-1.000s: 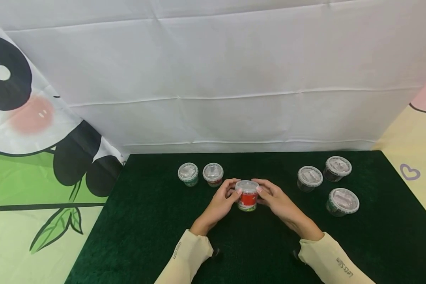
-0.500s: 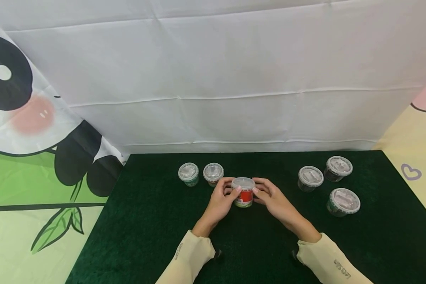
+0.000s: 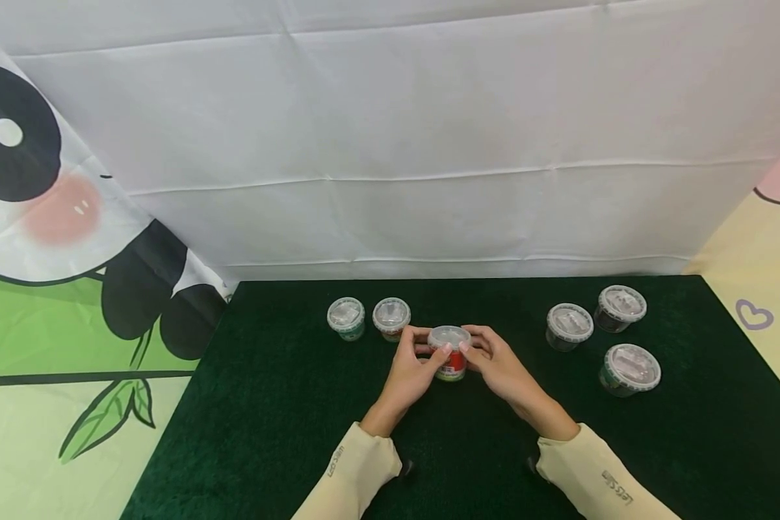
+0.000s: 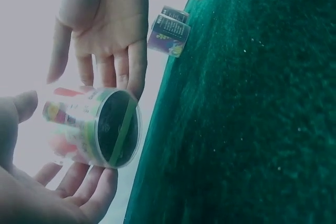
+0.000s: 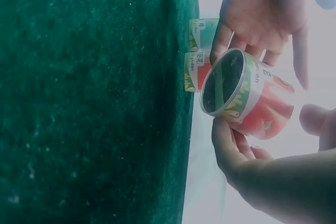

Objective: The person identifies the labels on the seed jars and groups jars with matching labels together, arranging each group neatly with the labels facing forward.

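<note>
A small clear plastic tub (image 3: 451, 336) with a lid and a red, white and green label is held between both hands, raised off the table. My left hand (image 3: 408, 375) grips its left side, thumb on the near side by the rim. From the right, my right hand (image 3: 508, 372) holds it, its thumb also at the near side. In the left wrist view, the tub's (image 4: 79, 124) bottom shows dark with a pale green strip across it. The right wrist view shows the red label on the tub (image 5: 257, 100), with fingers on both sides. Glare blurs the lid end there.
Two lidded tubs stand behind on the left, a teal one (image 3: 346, 319) and a red-labelled one (image 3: 391, 318). On the right are three more: a front one (image 3: 630, 370), a middle one (image 3: 568, 327) and a rear one (image 3: 620, 309). Dark green cloth (image 3: 266, 404) covers the table.
The tub shifted left and slightly away, then a little back to the right. Its label shows a different part. Both thumbs have come closer together at its near side.
</note>
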Demonstrator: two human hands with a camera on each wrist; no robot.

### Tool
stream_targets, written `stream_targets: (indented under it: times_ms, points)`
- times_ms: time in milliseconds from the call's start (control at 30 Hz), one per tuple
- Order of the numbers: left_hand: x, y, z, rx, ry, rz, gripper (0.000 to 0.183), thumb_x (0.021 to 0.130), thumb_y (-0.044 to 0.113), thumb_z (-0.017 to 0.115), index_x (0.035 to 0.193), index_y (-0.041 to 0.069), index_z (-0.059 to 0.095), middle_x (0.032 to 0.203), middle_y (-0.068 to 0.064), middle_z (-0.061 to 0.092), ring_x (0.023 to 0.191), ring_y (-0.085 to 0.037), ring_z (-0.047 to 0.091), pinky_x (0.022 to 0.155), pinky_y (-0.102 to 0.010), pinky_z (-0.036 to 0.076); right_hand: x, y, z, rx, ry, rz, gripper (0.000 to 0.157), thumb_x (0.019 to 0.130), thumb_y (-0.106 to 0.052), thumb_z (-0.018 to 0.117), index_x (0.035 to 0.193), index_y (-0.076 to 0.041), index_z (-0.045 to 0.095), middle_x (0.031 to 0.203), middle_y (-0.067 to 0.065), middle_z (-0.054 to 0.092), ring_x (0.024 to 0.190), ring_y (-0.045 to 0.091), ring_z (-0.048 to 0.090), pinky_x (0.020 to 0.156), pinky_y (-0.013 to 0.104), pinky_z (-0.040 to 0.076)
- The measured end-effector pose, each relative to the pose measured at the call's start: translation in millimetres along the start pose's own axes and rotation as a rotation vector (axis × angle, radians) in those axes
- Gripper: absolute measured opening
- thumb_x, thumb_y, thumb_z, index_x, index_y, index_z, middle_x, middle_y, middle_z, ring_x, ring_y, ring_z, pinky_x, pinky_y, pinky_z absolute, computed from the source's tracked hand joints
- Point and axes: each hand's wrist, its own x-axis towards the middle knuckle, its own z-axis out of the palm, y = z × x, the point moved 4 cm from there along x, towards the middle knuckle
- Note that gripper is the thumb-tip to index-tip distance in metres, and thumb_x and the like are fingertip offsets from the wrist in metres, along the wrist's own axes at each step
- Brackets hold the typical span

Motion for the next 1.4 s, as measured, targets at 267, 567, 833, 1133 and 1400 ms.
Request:
stream_targets:
  times_ms: [267,567,833,1133,1400]
  points:
    - [1.3,-3.7,-6.2,-0.012,-0.071,-0.050,0.051,0.106,0.037,0.064,0.148,0.011,0.048,0.143,-0.013,0.053,0.128,-0.031,0.054,0.103,-0.050,0.051,1.4,6.2,-6.0,0.061,-0.059,0.024,0.056,0.114,-0.025,0.045,0.163,-0.003,0.028,0.158,0.028,0.042,0.147,0.046,0.042,0.120,0.059,0.039]
    - [1.2,-6.9,-8.6,0.036,-0.104,-0.058,0.053,0.106,0.037,0.064,0.151,0.012,0.052,0.142,-0.013,0.056,0.128,-0.030,0.056,0.102,-0.051,0.053,1.5,9.3,-2.2,0.028,-0.084,0.041,0.059,0.113,-0.027,0.047,0.164,-0.006,0.026,0.161,0.027,0.040,0.148,0.045,0.043,0.121,0.060,0.037]
    - [4.5,-0.3,-13.1,0.086,-0.093,0.017,0.052,0.105,0.029,0.067,0.151,0.008,0.051,0.140,-0.015,0.056,0.127,-0.031,0.056,0.104,-0.050,0.054,8.0,2.3,0.3,-0.056,-0.080,-0.030,0.061,0.111,-0.020,0.052,0.164,-0.004,0.027,0.161,0.029,0.038,0.150,0.046,0.039,0.121,0.060,0.036]
    - [14.1,16.1,-17.5,0.161,-0.133,0.164,0.053,0.107,0.017,0.064,0.154,0.002,0.043,0.145,-0.021,0.053,0.133,-0.035,0.055,0.111,-0.050,0.051,22.4,-0.4,-8.1,-0.158,-0.067,-0.210,0.058,0.111,-0.013,0.054,0.162,0.001,0.030,0.161,0.031,0.039,0.149,0.049,0.039,0.119,0.061,0.038]
    - [19.1,27.7,-24.9,0.412,-0.074,0.254,0.058,0.103,0.021,0.071,0.153,0.005,0.047,0.147,-0.018,0.054,0.137,-0.037,0.051,0.117,-0.057,0.042,33.7,-4.2,-12.4,-0.177,-0.057,-0.325,0.059,0.108,-0.006,0.059,0.160,0.004,0.033,0.158,0.031,0.042,0.148,0.048,0.042,0.118,0.059,0.039]
